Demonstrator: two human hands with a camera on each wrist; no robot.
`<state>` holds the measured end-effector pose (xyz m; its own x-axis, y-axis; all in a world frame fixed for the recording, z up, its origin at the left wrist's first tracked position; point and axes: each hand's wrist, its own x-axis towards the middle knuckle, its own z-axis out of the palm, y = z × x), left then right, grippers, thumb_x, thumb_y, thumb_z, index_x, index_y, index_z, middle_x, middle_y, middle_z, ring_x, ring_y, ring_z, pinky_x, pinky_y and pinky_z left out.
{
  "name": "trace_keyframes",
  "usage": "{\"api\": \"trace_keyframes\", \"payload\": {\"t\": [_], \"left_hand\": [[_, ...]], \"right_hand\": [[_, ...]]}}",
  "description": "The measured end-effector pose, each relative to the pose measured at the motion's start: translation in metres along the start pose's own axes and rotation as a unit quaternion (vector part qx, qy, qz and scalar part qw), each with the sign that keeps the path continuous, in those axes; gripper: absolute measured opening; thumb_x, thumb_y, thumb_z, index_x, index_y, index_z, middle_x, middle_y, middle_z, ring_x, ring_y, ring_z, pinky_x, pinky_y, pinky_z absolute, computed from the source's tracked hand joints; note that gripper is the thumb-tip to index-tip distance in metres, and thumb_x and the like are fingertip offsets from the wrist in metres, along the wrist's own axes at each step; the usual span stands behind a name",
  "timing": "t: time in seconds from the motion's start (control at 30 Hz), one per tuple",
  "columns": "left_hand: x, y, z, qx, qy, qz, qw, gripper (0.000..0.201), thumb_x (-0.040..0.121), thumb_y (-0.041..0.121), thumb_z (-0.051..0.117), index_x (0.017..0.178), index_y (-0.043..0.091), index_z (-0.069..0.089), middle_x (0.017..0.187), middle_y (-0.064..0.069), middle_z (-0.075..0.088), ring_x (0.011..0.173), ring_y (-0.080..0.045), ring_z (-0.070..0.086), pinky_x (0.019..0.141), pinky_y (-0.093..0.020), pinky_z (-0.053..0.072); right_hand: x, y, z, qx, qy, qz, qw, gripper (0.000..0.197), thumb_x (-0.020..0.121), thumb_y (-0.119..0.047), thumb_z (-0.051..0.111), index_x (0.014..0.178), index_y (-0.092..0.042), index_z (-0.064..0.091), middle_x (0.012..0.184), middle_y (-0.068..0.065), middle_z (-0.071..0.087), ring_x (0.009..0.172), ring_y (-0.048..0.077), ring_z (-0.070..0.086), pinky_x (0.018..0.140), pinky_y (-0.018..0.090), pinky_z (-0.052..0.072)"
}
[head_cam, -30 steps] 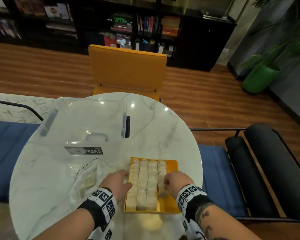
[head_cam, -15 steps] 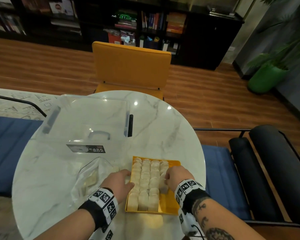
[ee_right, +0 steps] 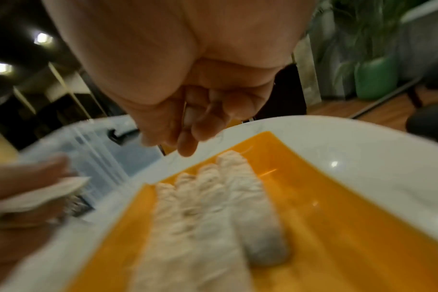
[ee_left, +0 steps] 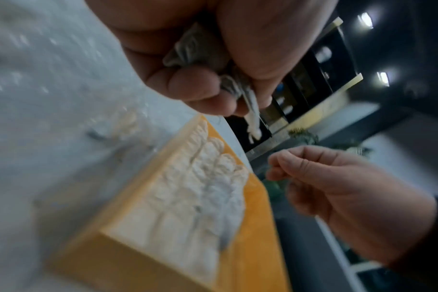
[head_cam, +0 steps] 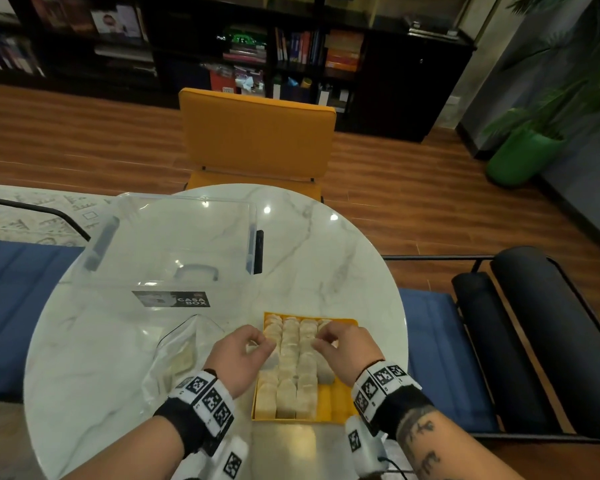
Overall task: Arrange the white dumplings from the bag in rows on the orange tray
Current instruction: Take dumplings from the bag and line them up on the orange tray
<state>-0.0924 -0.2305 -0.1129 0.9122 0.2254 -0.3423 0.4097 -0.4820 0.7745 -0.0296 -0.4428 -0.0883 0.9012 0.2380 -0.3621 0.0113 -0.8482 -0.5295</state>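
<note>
The orange tray [head_cam: 333, 400] lies on the marble table near me, with several white dumplings [head_cam: 293, 368] packed in rows along its left and middle. My left hand [head_cam: 264, 344] hovers over the tray's left side and pinches one white dumpling [ee_left: 200, 57] between thumb and fingers; this dumpling [ee_right: 38, 195] also shows in the right wrist view. My right hand [head_cam: 321, 342] hangs above the rightmost row, fingers curled, holding nothing [ee_right: 185, 134]. The clear bag [head_cam: 184, 355] lies left of the tray with some dumplings inside.
A clear plastic storage box [head_cam: 174, 244] with a "CASA BOX" label stands on the table behind the bag. An orange chair [head_cam: 257, 133] faces the far edge. Blue seats flank the table. The tray's right strip [ee_right: 325, 197] is bare.
Both hands have lifted off the dumplings and shifted toward the tray's far half. The right hand has left the rightmost row's dumpling lying in the tray.
</note>
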Motion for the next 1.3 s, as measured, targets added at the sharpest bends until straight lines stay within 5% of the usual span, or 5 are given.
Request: {"api": "trace_keyframes", "payload": {"t": [0.1,0.33,0.47,0.77,1.3], "left_hand": [[-0.005,0.016,0.006,-0.154,-0.006,-0.012,0.988,0.026,0.092,0.041,0.06,0.084,0.017,0.057,0.071,0.004,0.06,0.049,-0.013,0.059,0.045,-0.028,0.043],[-0.024,0.036,0.007,-0.254,-0.034,0.042,0.966,0.017,0.096,0.03,0.057,0.086,0.017,0.058,0.067,0.001,0.059,0.05,-0.013,0.054,0.043,-0.026,0.038],[-0.032,0.032,-0.003,-0.236,-0.068,0.091,0.965,0.021,0.078,0.054,0.066,0.081,0.033,0.067,0.073,-0.006,0.066,0.049,-0.013,0.053,0.043,-0.027,0.039],[-0.038,0.036,-0.005,-0.177,-0.089,0.118,0.973,0.013,0.085,0.019,0.071,0.085,0.03,0.075,0.07,0.001,0.069,0.052,-0.004,0.055,0.05,-0.026,0.046],[-0.031,0.032,0.01,-0.127,-0.09,0.102,0.983,0.007,0.086,0.027,0.071,0.085,0.032,0.076,0.065,0.006,0.068,0.054,0.001,0.056,0.058,-0.02,0.043]], "right_hand": [[-0.018,-0.021,0.008,0.123,-0.049,-0.034,0.991,0.016,0.092,-0.047,0.062,0.086,-0.033,0.064,0.085,-0.014,0.066,0.083,0.005,0.062,0.077,0.021,0.047],[-0.044,-0.048,0.008,0.287,0.033,-0.026,0.957,0.014,0.092,-0.029,0.068,0.082,-0.019,0.065,0.071,-0.005,0.063,0.06,0.008,0.06,0.068,0.034,0.054],[-0.052,-0.05,-0.011,0.24,0.1,-0.061,0.964,0.008,0.089,-0.031,0.07,0.084,-0.026,0.071,0.073,-0.009,0.067,0.066,0.0,0.06,0.064,0.015,0.046],[-0.065,-0.063,-0.035,0.056,0.153,-0.192,0.968,0.01,0.089,-0.033,0.069,0.097,-0.032,0.076,0.089,-0.015,0.068,0.089,0.003,0.058,0.082,0.017,0.046],[-0.06,-0.041,-0.033,0.049,0.07,-0.094,0.992,0.011,0.089,-0.032,0.068,0.097,-0.031,0.074,0.089,-0.017,0.07,0.079,-0.002,0.061,0.07,0.007,0.044]]}}
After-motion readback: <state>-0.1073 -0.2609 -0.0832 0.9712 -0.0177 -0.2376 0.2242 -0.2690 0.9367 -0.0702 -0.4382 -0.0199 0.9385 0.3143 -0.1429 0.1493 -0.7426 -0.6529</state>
